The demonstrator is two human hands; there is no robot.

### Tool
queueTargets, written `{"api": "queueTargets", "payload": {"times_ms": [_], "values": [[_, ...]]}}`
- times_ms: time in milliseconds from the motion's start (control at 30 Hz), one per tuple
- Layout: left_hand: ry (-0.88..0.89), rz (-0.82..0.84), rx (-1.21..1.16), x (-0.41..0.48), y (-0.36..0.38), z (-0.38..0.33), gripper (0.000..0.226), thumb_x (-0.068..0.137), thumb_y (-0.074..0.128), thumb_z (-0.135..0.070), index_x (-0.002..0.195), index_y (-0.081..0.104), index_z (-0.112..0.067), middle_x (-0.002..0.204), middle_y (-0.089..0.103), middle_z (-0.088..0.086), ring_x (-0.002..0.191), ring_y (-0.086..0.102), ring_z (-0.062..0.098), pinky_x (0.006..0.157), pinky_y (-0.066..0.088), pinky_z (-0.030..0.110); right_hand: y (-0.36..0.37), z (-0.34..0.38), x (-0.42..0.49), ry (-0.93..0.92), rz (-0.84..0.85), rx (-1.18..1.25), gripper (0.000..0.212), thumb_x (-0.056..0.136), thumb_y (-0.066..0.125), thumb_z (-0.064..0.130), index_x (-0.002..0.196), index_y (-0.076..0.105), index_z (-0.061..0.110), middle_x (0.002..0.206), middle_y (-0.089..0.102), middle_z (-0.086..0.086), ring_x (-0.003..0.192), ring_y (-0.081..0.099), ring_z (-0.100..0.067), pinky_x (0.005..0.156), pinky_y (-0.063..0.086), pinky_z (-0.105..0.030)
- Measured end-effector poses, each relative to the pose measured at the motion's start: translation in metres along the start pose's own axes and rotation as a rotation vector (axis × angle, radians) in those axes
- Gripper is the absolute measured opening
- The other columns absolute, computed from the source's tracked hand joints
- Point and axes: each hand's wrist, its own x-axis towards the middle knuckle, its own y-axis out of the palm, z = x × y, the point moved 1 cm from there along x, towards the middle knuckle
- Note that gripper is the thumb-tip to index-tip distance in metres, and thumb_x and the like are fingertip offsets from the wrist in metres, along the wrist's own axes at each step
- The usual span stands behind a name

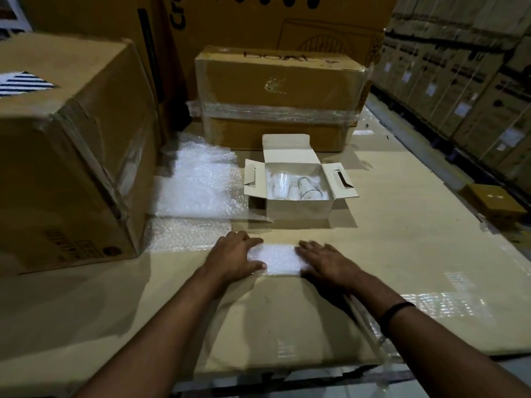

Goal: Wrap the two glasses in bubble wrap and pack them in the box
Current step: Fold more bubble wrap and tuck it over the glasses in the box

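A small white box (298, 206) stands open in the middle of the cardboard surface, its flaps spread. Inside it two clear glasses show, one on the left (282, 182) and one on the right (309, 188). Nearer to me lies a small sheet of bubble wrap (280, 258). My left hand (235, 255) rests flat on its left edge and my right hand (324, 262) lies flat on its right edge, fingers spread. A larger pile of bubble wrap (198, 182) lies left of the box.
A big brown carton (66, 150) stands at the left. A taped carton (275, 96) sits behind the white box, with taller cartons behind it. Stacked boxes (459, 81) line the right wall. A small brown box (494, 202) sits low at the right.
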Motion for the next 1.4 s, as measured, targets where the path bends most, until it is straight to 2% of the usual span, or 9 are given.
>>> {"api": "queueTargets", "payload": {"times_ms": [100, 167, 333, 467, 567, 833, 1133, 1233, 1400], "values": [[0.028, 0.049, 0.064, 0.001, 0.001, 0.003, 0.073, 0.079, 0.061, -0.067, 0.141, 0.047, -0.032, 0.137, 0.047, 0.000, 0.124, 0.042, 0.023, 0.102, 0.034, 0.037, 0.011, 0.000, -0.002, 0.021, -0.036, 0.022, 0.095, 0.078, 0.002, 0.079, 0.155, 0.013, 0.025, 0.163, 0.008, 0.004, 0.149, 0.008, -0.015, 0.119, 0.005, -0.036], [0.052, 0.043, 0.063, 0.000, 0.002, 0.005, 0.073, 0.078, 0.062, -0.066, 0.140, 0.049, -0.030, 0.137, 0.048, -0.001, 0.124, 0.041, 0.023, 0.102, 0.034, 0.037, 0.012, -0.002, -0.004, 0.013, -0.106, 0.121, 0.087, 0.081, 0.012, 0.071, 0.154, 0.016, 0.023, 0.161, 0.016, 0.002, 0.148, 0.016, -0.015, 0.119, 0.010, -0.035], [0.092, -0.170, 0.073, -0.003, 0.002, 0.007, 0.038, 0.084, 0.066, -0.048, 0.114, 0.067, -0.026, 0.120, 0.057, -0.003, 0.114, 0.047, 0.022, 0.094, 0.038, 0.035, 0.007, -0.003, -0.004, -0.035, -0.262, 0.156, 0.059, 0.086, 0.047, 0.041, 0.135, 0.055, 0.009, 0.136, 0.055, -0.013, 0.123, 0.051, -0.033, 0.104, 0.038, -0.037], [0.127, -0.293, 0.108, -0.002, -0.003, 0.015, 0.016, 0.081, 0.071, -0.028, 0.096, 0.071, -0.022, 0.099, 0.068, 0.000, 0.097, 0.058, 0.026, 0.081, 0.041, 0.036, 0.004, 0.007, 0.005, -0.004, -0.300, 0.034, 0.043, 0.081, 0.052, 0.031, 0.119, 0.066, 0.016, 0.116, 0.064, -0.006, 0.104, 0.057, -0.031, 0.086, 0.043, -0.037], [0.108, -0.317, 0.104, -0.001, -0.007, 0.020, 0.027, 0.071, 0.079, -0.021, 0.096, 0.070, -0.025, 0.084, 0.072, -0.002, 0.079, 0.064, 0.026, 0.070, 0.045, 0.035, -0.003, 0.013, 0.016, 0.048, -0.423, -0.014, 0.032, 0.076, 0.054, 0.023, 0.105, 0.067, 0.019, 0.095, 0.068, -0.003, 0.087, 0.061, -0.033, 0.073, 0.042, -0.036], [0.168, -0.308, 0.135, -0.001, 0.005, 0.038, 0.022, 0.070, 0.076, -0.020, 0.092, 0.073, -0.023, 0.099, 0.064, -0.002, 0.091, 0.056, 0.024, 0.073, 0.042, 0.036, 0.010, 0.024, 0.018, 0.074, -0.450, 0.011, 0.040, 0.076, 0.063, 0.008, 0.114, 0.068, 0.019, 0.113, 0.062, -0.007, 0.095, 0.059, -0.031, 0.076, 0.046, -0.036], [0.281, -0.388, -0.075, 0.011, 0.003, 0.027, 0.029, 0.081, 0.066, -0.018, 0.110, 0.063, -0.021, 0.095, 0.071, 0.001, 0.086, 0.061, 0.025, 0.078, 0.041, 0.035, -0.010, 0.006, 0.005, 0.289, -0.610, 0.474, 0.019, 0.084, 0.063, 0.015, 0.102, 0.064, 0.020, 0.091, 0.071, 0.000, 0.083, 0.064, -0.024, 0.072, 0.049, -0.033], [0.326, -0.453, -0.127, 0.028, -0.009, 0.016, 0.034, 0.073, 0.074, -0.006, 0.106, 0.068, -0.013, 0.093, 0.072, 0.007, 0.080, 0.065, 0.030, 0.072, 0.050, 0.035, -0.030, -0.013, 0.007, 0.263, -0.636, 0.412, 0.010, 0.085, 0.066, 0.021, 0.095, 0.066, 0.022, 0.086, 0.071, -0.001, 0.082, 0.066, -0.028, 0.070, 0.052, -0.039], [0.384, -0.525, -0.128, 0.060, -0.035, 0.004, 0.033, 0.075, 0.057, -0.003, 0.106, 0.068, -0.008, 0.094, 0.070, 0.012, 0.082, 0.064, 0.032, 0.071, 0.054, 0.039, -0.075, -0.044, 0.024, 0.214, -0.651, 0.204, 0.025, 0.078, 0.068, 0.001, 0.098, 0.071, 0.015, 0.094, 0.071, -0.007, 0.087, 0.064, -0.032, 0.071, 0.046, -0.032]]}}
